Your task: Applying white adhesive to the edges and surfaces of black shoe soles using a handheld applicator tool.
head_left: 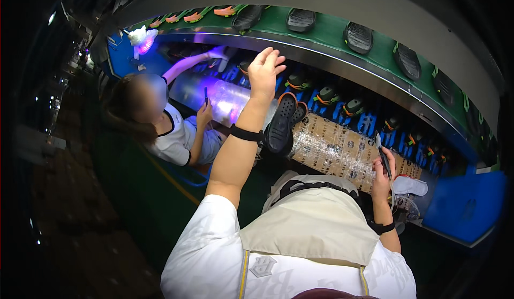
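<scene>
My left hand (264, 74) is raised in front of the lower shelf edge, its fingers stretched out with nothing visible in them. Below and to its right, a pair of black clogs (281, 122) with orange rims rests at the left end of the taped work surface. My right hand (383, 176) is closed around a slim dark pen-like tool (385, 161) with a pale tip pointing up and away from me. A thin cord hangs below that hand. Beside it lies a white sole-shaped piece (410, 185).
The work surface (337, 149) is covered in brown printed tape. Behind it, shoe parts (327, 95) stand on a blue rack. Black soles (358, 37) line the green upper belt (326, 31). A co-worker (179, 130) sits at left, reaching under the belt. A blue panel (466, 205) stands right.
</scene>
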`<state>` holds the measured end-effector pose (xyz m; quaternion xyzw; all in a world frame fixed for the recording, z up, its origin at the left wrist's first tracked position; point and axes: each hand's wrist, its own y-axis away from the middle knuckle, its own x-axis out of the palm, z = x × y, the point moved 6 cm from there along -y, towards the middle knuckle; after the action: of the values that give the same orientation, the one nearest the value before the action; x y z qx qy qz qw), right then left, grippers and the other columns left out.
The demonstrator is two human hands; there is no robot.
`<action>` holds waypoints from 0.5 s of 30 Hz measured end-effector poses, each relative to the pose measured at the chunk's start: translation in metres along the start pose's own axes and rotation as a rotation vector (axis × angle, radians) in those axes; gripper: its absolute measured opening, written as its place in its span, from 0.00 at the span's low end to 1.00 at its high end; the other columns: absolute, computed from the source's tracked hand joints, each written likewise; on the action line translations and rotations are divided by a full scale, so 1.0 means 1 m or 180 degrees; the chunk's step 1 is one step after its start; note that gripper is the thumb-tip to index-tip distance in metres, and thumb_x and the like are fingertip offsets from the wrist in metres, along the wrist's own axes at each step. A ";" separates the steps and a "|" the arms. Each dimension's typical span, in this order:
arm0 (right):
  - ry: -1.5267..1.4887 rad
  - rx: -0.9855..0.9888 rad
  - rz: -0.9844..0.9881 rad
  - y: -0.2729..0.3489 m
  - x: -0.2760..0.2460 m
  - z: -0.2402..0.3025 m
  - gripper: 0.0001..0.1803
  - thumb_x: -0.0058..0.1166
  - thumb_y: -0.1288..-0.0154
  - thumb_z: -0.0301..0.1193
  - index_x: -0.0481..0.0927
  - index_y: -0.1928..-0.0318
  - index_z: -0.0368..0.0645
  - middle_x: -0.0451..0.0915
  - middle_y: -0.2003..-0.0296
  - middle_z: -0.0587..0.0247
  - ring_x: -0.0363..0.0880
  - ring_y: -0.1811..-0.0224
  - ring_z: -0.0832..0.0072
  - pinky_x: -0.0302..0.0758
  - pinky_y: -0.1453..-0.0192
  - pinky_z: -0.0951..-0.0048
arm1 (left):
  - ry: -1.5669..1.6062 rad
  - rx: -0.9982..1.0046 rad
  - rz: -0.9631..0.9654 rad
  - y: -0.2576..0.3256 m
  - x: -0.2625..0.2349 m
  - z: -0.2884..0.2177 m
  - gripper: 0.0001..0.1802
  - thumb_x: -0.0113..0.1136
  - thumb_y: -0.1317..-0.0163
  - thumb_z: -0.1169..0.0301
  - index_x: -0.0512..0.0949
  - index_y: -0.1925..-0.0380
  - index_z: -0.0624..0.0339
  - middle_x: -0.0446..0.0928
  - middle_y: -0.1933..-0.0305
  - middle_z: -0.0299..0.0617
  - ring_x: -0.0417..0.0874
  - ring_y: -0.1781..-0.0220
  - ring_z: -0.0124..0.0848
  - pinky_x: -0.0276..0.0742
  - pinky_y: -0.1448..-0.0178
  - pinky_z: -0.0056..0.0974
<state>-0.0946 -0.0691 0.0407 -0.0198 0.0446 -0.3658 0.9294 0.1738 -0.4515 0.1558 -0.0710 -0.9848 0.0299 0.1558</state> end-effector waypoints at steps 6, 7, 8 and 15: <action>-0.0144 0.0082 -0.0124 0.010 -0.001 -0.007 0.21 0.55 0.22 0.23 0.77 0.32 0.40 0.80 0.59 0.70 0.74 0.61 0.85 0.72 0.55 0.80 | -0.2933 0.2555 -0.0650 -0.044 -0.019 -0.063 0.28 0.75 0.37 0.62 0.83 0.41 0.71 0.85 0.44 0.60 0.89 0.43 0.49 0.84 0.37 0.47; -0.0130 0.0096 -0.0155 0.012 -0.002 -0.007 0.21 0.54 0.22 0.23 0.77 0.31 0.40 0.80 0.59 0.70 0.74 0.61 0.85 0.72 0.54 0.80 | -0.3335 0.2669 -0.0714 -0.058 -0.021 -0.069 0.30 0.75 0.39 0.62 0.82 0.41 0.71 0.81 0.41 0.64 0.85 0.40 0.55 0.81 0.34 0.52; -0.0112 0.0112 -0.0194 0.014 -0.002 -0.007 0.21 0.54 0.22 0.23 0.77 0.31 0.40 0.80 0.59 0.69 0.74 0.61 0.85 0.72 0.54 0.80 | -0.3647 0.2947 -0.0772 -0.072 -0.022 -0.076 0.32 0.76 0.41 0.61 0.82 0.42 0.71 0.77 0.38 0.69 0.81 0.37 0.62 0.79 0.32 0.56; 0.0236 0.0322 -0.0897 0.033 -0.011 -0.010 0.18 0.59 0.25 0.24 0.83 0.36 0.42 0.80 0.58 0.72 0.76 0.56 0.83 0.74 0.49 0.78 | -0.5388 0.1484 0.0565 -0.204 -0.051 -0.035 0.39 0.68 0.35 0.42 0.81 0.37 0.66 0.81 0.36 0.69 0.80 0.33 0.63 0.77 0.29 0.58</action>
<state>-0.0813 -0.0380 0.0288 0.0344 0.0572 -0.4949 0.8664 0.2059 -0.6591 0.1905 -0.0676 -0.7294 0.2846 -0.6183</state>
